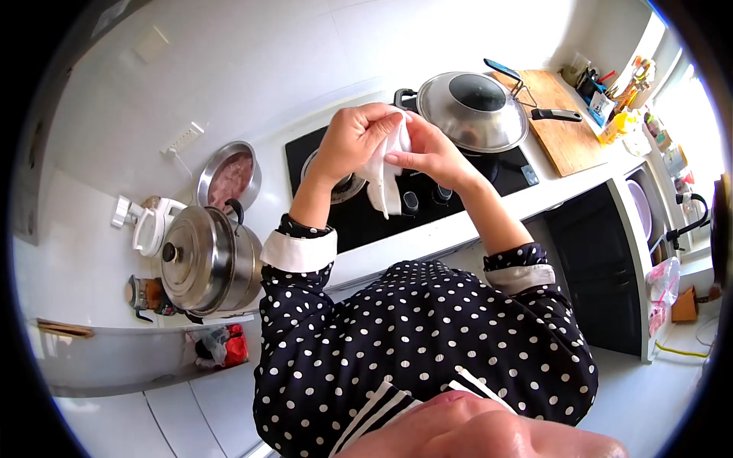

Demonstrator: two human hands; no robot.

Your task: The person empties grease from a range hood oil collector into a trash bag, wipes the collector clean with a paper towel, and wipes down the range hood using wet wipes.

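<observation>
A white cloth (384,185) hangs bunched between my two hands, above the front of the black gas stove (355,221). My left hand (355,141) grips its upper part, fingers curled round it. From the other side my right hand (431,149) closes on the same cloth, the thumb lying across it. The cloth's lower end dangles near the stove knobs (411,201). Just beyond my right hand, a wok with a domed steel lid (489,126) sits on the right burner. Part of the left burner (345,187) shows behind my left wrist.
A steel bowl of raw meat (230,177) and a large lidded steel pot (200,256) stand left of the stove. To the right lie a wooden cutting board (561,130) and a yellow bottle (620,126). A sink (640,210) with a black faucet (693,217) is farther right.
</observation>
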